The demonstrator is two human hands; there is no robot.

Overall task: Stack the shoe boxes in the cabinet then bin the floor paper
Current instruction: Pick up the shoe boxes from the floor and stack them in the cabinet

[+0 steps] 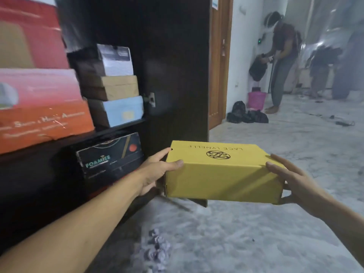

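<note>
Head | both hands (pixel 157 172) (pixel 291 180) clasp yellow box (pixel 220 174) | crumpled paper (pixel 157 247) on grey floor (pixel 256 233) | dark cabinet (pixel 177 66)

**What the view hides or cuts off**

The left hand (pixel 155 170) shows a thumb and fingertips on the yellow box (pixel 220 174); its palm sits behind the box's end. The right hand (pixel 291 178) is cut by the frame's right edge at the forearm, and its fingers beneath the box are hidden. The box's underside and far side cannot be seen. The orange-red cartons (pixel 37 95) run off the left edge, their print smeared beyond reading. The stacked boxes (pixel 116 85) carry labels too blurred to read. The cabinet (pixel 173 66) interior is dark, its depth unclear. The crumpled paper (pixel 157 249) is soft and blurred, its piece count uncertain. Figures in the background are blurred
</note>
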